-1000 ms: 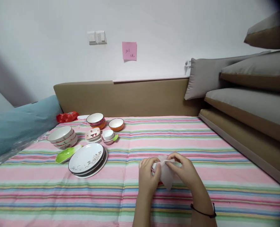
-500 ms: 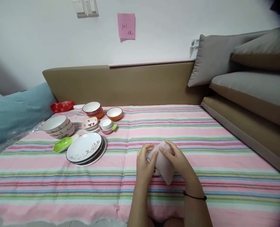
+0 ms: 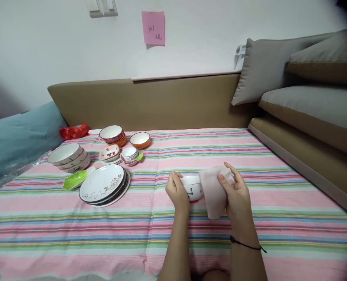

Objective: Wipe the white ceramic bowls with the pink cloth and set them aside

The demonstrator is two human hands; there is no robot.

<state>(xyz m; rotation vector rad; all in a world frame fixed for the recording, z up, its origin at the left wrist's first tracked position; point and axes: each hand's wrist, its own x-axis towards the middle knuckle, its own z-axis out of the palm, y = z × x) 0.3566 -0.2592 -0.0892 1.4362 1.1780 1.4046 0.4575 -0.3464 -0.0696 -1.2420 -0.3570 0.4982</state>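
- Two hands are up over the striped cloth (image 3: 249, 156): I see my left hand (image 3: 177, 191) gripping a small white bowl (image 3: 192, 188) by its rim.
- My right hand (image 3: 238, 195) holds a pale wiping cloth (image 3: 213, 191), touching the bowl's right side.
- Stacked plates (image 3: 103, 189) sit well left of my left hand.

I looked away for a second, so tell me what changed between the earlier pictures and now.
The right hand has drawn the pink cloth off to the right, uncovering the small white bowl, which the left hand keeps gripped; earlier both hands pressed the cloth around it. The cloth's edge remains beside the bowl's rim. The stack of plates and the other dishes on the striped tablecloth lie as before.
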